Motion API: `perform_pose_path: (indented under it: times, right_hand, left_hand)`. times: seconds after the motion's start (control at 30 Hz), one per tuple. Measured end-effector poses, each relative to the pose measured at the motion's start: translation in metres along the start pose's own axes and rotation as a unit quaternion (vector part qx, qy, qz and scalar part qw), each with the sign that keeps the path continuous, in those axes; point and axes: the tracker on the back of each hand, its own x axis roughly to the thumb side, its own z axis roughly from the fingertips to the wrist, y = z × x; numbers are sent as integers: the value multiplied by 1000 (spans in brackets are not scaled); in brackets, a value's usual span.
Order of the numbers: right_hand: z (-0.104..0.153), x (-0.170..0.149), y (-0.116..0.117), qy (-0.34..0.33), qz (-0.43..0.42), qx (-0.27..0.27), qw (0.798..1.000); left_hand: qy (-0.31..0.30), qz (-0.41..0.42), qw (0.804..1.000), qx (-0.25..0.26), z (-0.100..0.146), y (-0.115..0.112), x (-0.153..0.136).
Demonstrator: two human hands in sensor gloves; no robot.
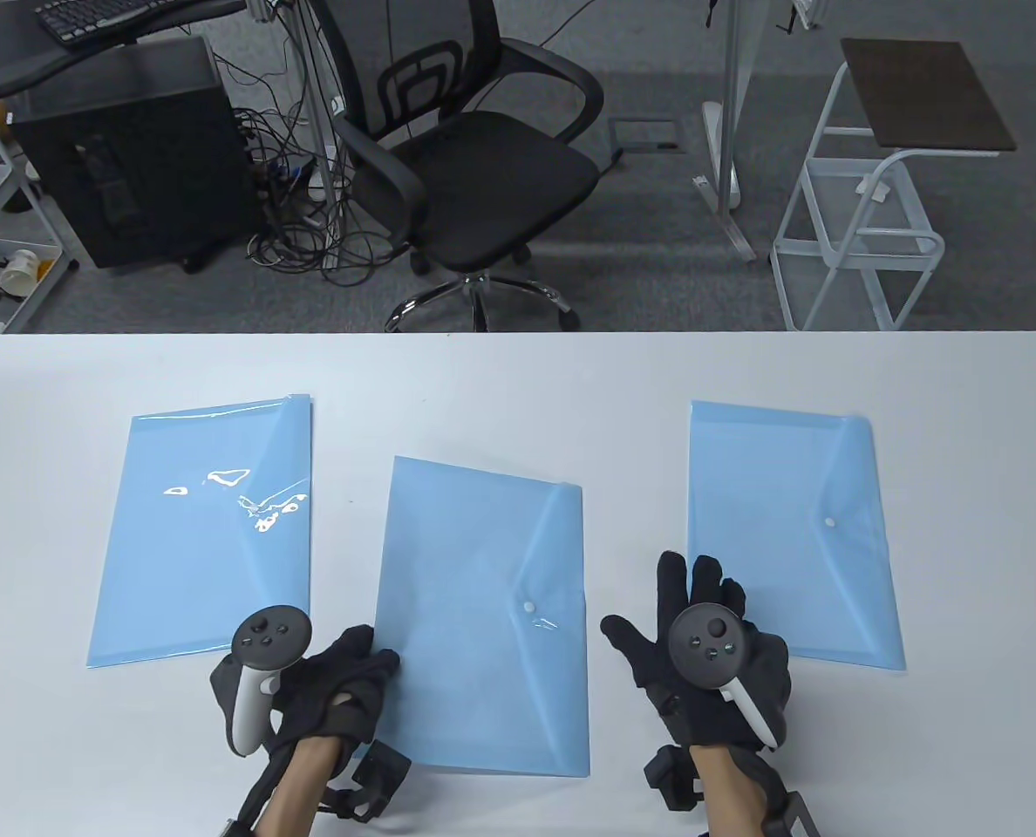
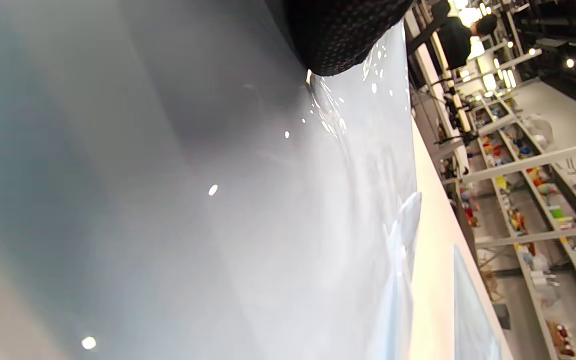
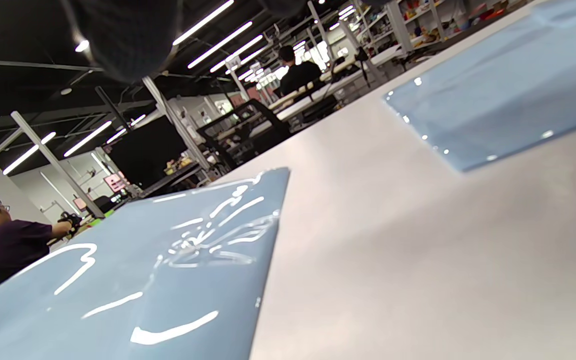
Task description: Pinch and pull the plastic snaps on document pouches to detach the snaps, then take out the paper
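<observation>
Three blue document pouches lie flat on the white table point(image 1: 518, 375): a left pouch point(image 1: 204, 532) with glare on it, a middle pouch point(image 1: 483, 610) and a right pouch point(image 1: 793, 532). The middle pouch's white snap point(image 1: 528, 606) and the right pouch's snap point(image 1: 829, 522) sit closed on their flaps. My left hand point(image 1: 352, 676) rests with bent fingers on the middle pouch's left edge; in the left wrist view a fingertip point(image 2: 343, 40) presses the pouch surface point(image 2: 268, 200). My right hand point(image 1: 657, 610) lies flat with spread fingers on the bare table between the middle and right pouches, holding nothing.
Beyond the table's far edge stand a black office chair point(image 1: 483, 166), a black computer tower point(image 1: 134, 148) with tangled cables, and a white cart point(image 1: 867, 235). The right wrist view shows the middle pouch point(image 3: 143, 270), the right pouch point(image 3: 508, 90) and seated people far off.
</observation>
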Motion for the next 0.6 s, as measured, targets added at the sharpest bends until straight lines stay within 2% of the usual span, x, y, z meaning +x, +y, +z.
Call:
perform_pose_path:
  times: [0.27, 0.43, 0.6]
  right_hand:
    - [2, 8, 1, -17, 6, 2, 1000]
    - [3, 24, 2, -42, 9, 16, 999]
    - [-7, 45, 11, -52, 22, 82, 995]
  left_hand:
    - [16, -35, 999, 1, -5, -7, -3]
    - [17, -42, 999, 1, -4, -7, -3]
    - [17, -54, 998, 3, -3, -8, -3]
